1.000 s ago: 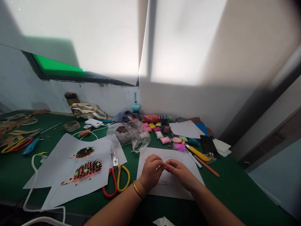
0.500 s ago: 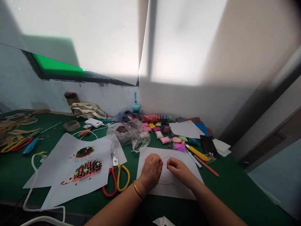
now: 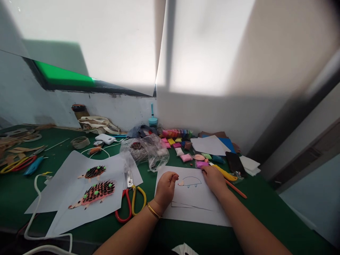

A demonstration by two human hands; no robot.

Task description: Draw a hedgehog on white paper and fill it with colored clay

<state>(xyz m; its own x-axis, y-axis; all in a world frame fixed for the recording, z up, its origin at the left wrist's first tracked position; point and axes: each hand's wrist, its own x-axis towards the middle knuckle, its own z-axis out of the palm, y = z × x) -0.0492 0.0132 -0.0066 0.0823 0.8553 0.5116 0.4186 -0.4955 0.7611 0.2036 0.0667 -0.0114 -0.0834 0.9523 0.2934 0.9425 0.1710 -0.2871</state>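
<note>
A white sheet lies on the green table, with a hedgehog outline drawn in blue; its snout is filled in pale pink. My left hand is over the sheet's left part, fingers curled together beside the snout; whatever they pinch is too small to make out. At the sheet's upper right corner is my right hand, its fingertips at a purple clay packet; whether they grip anything is hidden. Further left, two finished hedgehogs with dark spikes and green dots lie on white paper.
Red and yellow handled scissors lie left of the sheet. Behind are a crumpled plastic bag and several coloured clay packets. A yellow cutter, an orange stick and a dark phone-like object are at the right.
My hands have moved apart. The right one has gone up and right to the purple packet, the left one slightly left, uncovering the drawn hedgehog.
</note>
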